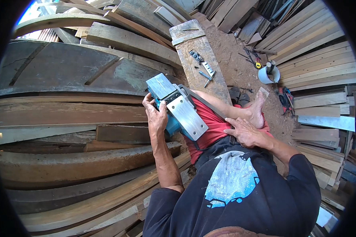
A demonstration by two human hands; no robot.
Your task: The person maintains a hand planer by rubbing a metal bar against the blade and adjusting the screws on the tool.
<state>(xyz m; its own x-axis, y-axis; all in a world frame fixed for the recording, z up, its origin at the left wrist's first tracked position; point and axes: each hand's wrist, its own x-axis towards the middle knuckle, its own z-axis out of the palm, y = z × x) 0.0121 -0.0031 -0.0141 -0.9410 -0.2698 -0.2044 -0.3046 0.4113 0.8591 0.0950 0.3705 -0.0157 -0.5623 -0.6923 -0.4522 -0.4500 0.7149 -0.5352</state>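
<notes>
An electric planer (188, 118) with a teal body lies upside down over my lap, its bright metal sole plates facing up. My left hand (157, 114) is closed round its left side, the fingers at the gap between the front plate (161, 86) and the rear one. A long, flat, dark grey strip (209, 104) slants from beside the planer down to my right hand. My right hand (245, 132) rests over my red shorts (201, 144), thumb at the strip's near end and index finger stretched out. A small dark piece shows under that hand; its kind is unclear.
A worn wooden plank (209, 51) ahead carries metal parts (207, 68) and a blue-handled tool (204, 74). Stacked timber (67, 114) fills the left; boards (316, 59) line the right. A white bucket (269, 74), yellow tape measure (258, 64) and red-black tool (285, 99) stand on the sawdust-covered floor.
</notes>
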